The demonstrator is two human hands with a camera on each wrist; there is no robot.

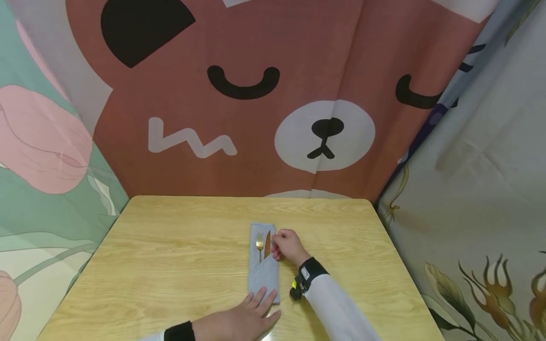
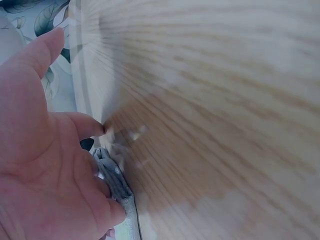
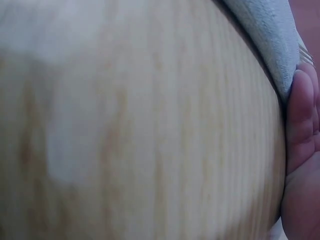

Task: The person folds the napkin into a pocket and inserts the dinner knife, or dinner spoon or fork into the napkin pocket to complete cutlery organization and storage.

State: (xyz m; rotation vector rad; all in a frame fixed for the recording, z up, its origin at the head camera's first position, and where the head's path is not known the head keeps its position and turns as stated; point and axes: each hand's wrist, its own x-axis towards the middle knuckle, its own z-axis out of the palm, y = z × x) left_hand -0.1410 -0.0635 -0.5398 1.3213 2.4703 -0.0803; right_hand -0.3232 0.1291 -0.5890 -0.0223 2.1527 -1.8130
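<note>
A folded grey-blue cloth napkin point(image 1: 263, 277) lies lengthwise on the table, its lower part folded into a slanted pocket. A gold fork point(image 1: 259, 245) and a gold knife point(image 1: 267, 244) stick up out of this pocket side by side. My left hand point(image 1: 241, 319) rests with spread fingers at the napkin's lower end, some fingertips on the cloth. At the upper right edge of the napkin, beside the knife, is my right hand point(image 1: 290, 246) with its fingers curled. I cannot tell what lies between those fingers. In the right wrist view, a finger point(image 3: 301, 115) lies against the napkin's edge.
The light wood table point(image 1: 183, 246) reaches back to a curtain point(image 1: 256, 156) printed with a brown bear's face. Floral cloth hangs on the left point(image 1: 42, 142) and right point(image 1: 482, 189). Black bands with small cameras sit on both wrists.
</note>
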